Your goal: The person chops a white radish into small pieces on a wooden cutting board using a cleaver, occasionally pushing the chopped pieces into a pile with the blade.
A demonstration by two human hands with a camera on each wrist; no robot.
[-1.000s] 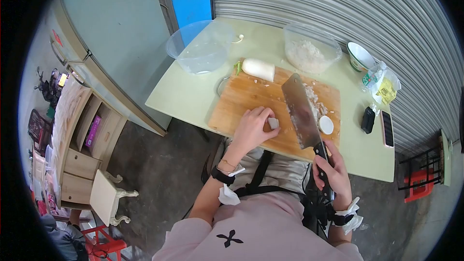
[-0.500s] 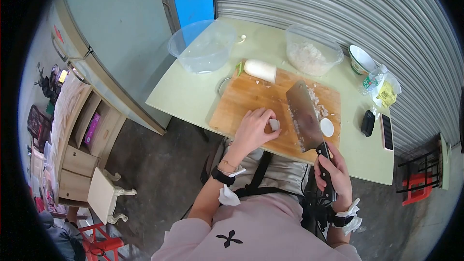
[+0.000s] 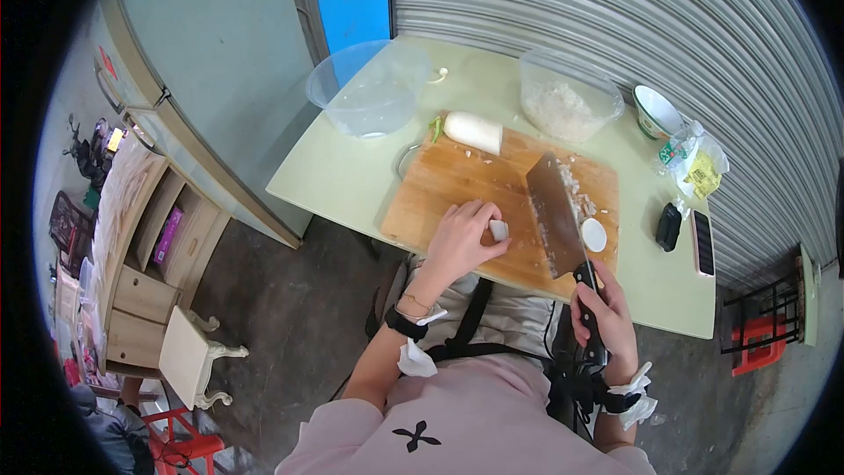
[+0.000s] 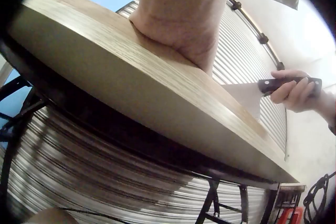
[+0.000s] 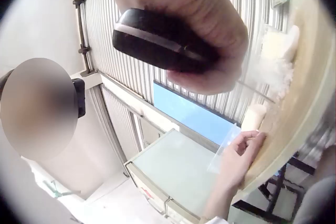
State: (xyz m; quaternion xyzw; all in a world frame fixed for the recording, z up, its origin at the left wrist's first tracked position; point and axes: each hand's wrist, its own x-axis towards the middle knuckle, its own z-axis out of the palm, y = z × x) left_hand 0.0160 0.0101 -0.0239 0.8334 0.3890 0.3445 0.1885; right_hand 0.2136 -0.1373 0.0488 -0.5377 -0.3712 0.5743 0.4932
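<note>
On the wooden cutting board [image 3: 422, 198], my left hand [image 3: 462, 233] grips a small pale piece of radish [image 3: 498, 230] between curled fingers and thumb. My right hand [image 3: 607, 312] holds a cleaver [image 3: 556, 220] by its black handle, the broad blade over the board just right of the piece. Small bits cling to the blade. Chopped white bits [image 3: 584, 202] lie right of the blade, beside a round white slice [image 3: 593, 234]. A larger length of white radish [image 3: 473, 131] with a green stem end rests at the board's far edge. The right wrist view shows the cleaver handle's black butt [image 5: 157, 37].
Behind the board stand a clear basin [image 3: 374, 92] and a clear tub [image 3: 567, 92] holding chopped white bits. On the right are a bowl [image 3: 657, 112], a plastic bottle [image 3: 681, 148], a yellow packet [image 3: 703, 174], a black case [image 3: 668, 227] and a phone [image 3: 702, 244].
The cleaver blade has shifted slightly right and toward my body. My left hand stays in place with its fingers around the radish piece.
</note>
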